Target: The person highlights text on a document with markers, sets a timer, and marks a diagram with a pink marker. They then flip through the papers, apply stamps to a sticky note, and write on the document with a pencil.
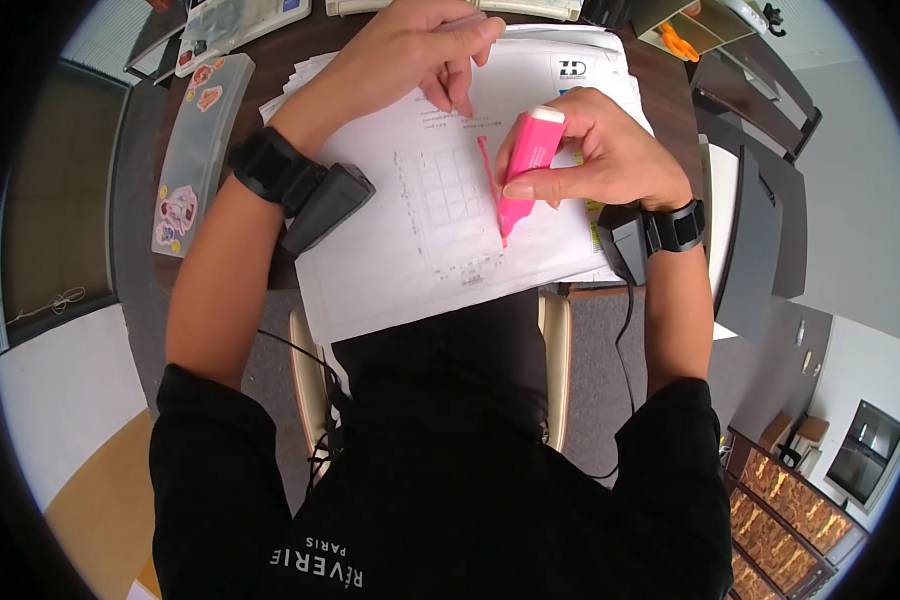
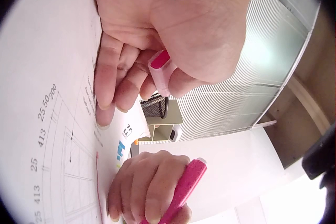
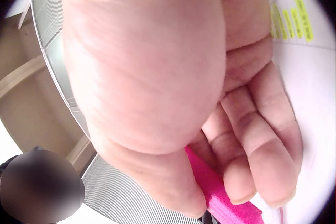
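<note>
My right hand [image 1: 610, 150] grips a pink highlighter [image 1: 535, 150], its tip down at the lower end of a pink line [image 1: 490, 175] on a printed drawing sheet [image 1: 370, 270]. In the right wrist view the highlighter [image 3: 226, 200] shows between thumb and curled fingers. My left hand [image 1: 410, 60] lies over the upper part of the sheet. Between its thumb and forefinger it pinches the highlighter's pale pink cap [image 2: 163, 71], open end showing dark pink. The sheet bears a grid drawing [image 1: 455, 185] with numbers beside it.
Beneath the sheet lies a stack of papers [image 1: 610, 60], some with yellow highlighting [image 3: 299, 14]. A sticker-covered translucent case [image 1: 205, 150] is at the left. Orange scissors [image 1: 678, 43] stand in an organizer at the back right. A dark monitor-like panel [image 1: 760, 230] stands to the right.
</note>
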Available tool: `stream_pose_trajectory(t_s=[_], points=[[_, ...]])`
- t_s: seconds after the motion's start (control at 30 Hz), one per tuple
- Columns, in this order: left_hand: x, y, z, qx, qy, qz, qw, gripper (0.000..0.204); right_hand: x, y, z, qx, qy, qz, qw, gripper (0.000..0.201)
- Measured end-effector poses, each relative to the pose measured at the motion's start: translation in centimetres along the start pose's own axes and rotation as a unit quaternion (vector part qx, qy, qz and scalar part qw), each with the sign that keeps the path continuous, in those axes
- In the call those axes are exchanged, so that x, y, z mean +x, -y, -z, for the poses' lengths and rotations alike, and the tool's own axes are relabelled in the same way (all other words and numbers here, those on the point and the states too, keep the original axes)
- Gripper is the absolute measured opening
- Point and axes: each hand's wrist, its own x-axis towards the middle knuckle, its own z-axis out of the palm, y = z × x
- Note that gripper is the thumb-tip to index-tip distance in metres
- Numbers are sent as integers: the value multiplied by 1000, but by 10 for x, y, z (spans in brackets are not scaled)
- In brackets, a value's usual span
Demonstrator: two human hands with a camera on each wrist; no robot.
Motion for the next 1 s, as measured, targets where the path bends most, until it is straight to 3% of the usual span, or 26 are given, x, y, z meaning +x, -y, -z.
stream_pose_trajectory(t_s=[0.47,0.53,1.0], points=[[0,2,1,6,-2,-4,1000,43,0,-2,-1,0,-54,6,999,16],[1,2,0,-2,-1,0,1000,43,-1,4,1,31,-49,-58,997,26],[1,0,1,-3,-4,-3,1000,43,1,0,0,34,-75,-48,995,25]])
